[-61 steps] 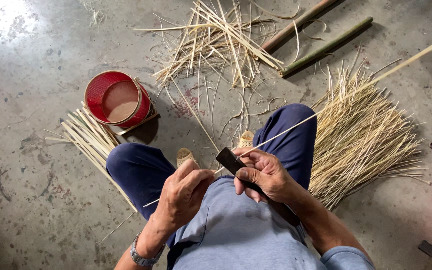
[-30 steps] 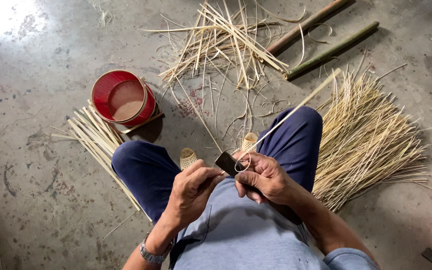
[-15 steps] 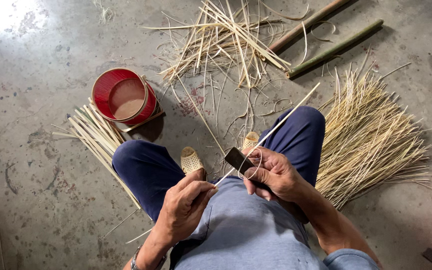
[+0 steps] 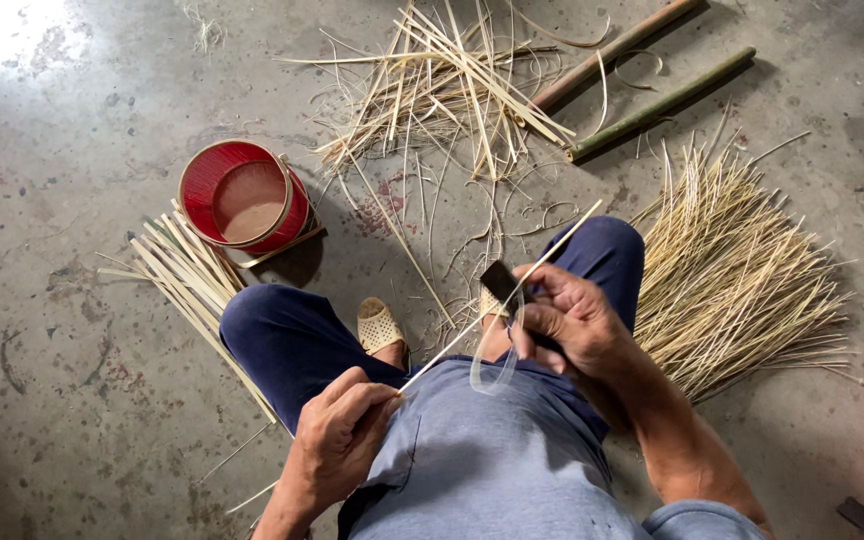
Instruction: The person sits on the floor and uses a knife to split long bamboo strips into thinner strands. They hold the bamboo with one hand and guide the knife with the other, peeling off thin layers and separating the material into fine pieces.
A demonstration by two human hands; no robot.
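Over your lap, your left hand (image 4: 337,440) pinches the near end of a thin bamboo strip (image 4: 497,300), which runs up toward one o'clock past your right hand (image 4: 567,320), closed around a dark knife (image 4: 504,283). A pale shaving curls off below the blade, so I judge this strip only partly pared. At three o'clock a large fan of thin slivers (image 4: 742,290) looks finished; at nine o'clock a small bundle of wider strips (image 4: 187,275) beside the red bucket (image 4: 244,197) looks unworked. Nothing crowds your hands.
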